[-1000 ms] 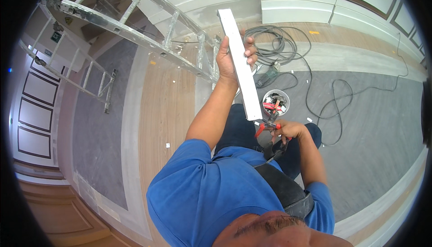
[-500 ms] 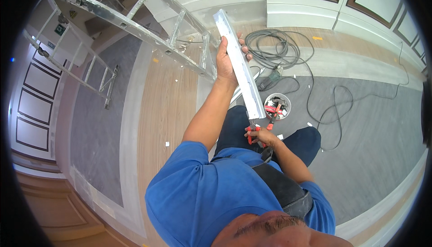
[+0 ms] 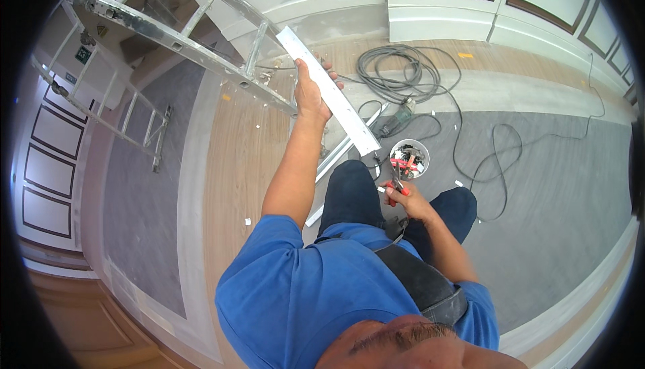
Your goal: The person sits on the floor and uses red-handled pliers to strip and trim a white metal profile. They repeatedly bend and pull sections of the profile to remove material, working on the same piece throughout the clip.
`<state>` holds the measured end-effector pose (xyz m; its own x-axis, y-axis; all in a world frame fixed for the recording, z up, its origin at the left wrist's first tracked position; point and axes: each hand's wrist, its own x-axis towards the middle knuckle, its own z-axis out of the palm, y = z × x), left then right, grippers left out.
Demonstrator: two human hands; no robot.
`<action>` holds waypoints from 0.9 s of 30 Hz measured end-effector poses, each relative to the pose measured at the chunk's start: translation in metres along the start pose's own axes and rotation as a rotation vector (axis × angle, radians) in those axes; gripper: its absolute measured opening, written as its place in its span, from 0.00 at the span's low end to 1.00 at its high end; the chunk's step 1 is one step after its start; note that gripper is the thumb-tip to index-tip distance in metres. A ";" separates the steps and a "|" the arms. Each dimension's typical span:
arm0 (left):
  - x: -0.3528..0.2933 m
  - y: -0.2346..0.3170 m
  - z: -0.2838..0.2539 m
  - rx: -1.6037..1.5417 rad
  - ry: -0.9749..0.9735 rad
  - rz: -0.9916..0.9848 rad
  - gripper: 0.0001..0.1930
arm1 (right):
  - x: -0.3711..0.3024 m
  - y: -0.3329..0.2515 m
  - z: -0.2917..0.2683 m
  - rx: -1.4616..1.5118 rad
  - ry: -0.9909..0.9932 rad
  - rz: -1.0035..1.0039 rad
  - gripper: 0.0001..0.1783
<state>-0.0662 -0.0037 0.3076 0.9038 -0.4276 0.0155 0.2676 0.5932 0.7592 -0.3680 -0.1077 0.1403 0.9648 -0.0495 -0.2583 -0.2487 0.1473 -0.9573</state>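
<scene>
At the far left a metal ladder (image 3: 215, 67) is standing with its rail slanting toward the work. Just beside it in view, a long white strip (image 3: 329, 94) is slanting from upper left to lower right, its lower end hanging near the left knee (image 3: 353, 188). Being slim, it is probably weighing little, staying stiff along its length and feeling smooth, with thin edges that a hard squeeze could be denting; gripping it across both edges near the middle should be balancing it. The left hand (image 3: 311, 94) is doing this, thumb pressing the near edge, fingers wrapping the far one, forearm reaching well forward. Further right, white lengths (image 3: 333, 161) are lying on the floor, and a green power tool (image 3: 396, 119) is resting near a coiled cable (image 3: 363, 70). The right hand (image 3: 413, 201) is bending inward, fingers curling around red-handled pliers (image 3: 405, 189); the view is too small to tell whether the blades are meeting. A white bucket (image 3: 427, 157) is holding tools just beyond.
</scene>
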 end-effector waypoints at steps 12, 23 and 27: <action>-0.017 -0.001 0.012 0.126 -0.043 0.018 0.36 | -0.006 -0.072 0.019 -0.177 0.015 0.003 0.20; -0.023 -0.011 0.020 0.137 -0.088 0.031 0.38 | 0.005 -0.072 0.020 -0.074 0.006 -0.027 0.23; -0.022 -0.012 0.020 0.142 -0.088 0.053 0.38 | 0.006 -0.070 0.018 -0.067 -0.001 -0.026 0.23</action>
<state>-0.0963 -0.0151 0.3114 0.8810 -0.4602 0.1098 0.1652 0.5167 0.8401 -0.3428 -0.1004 0.2079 0.9710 -0.0520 -0.2332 -0.2288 0.0798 -0.9702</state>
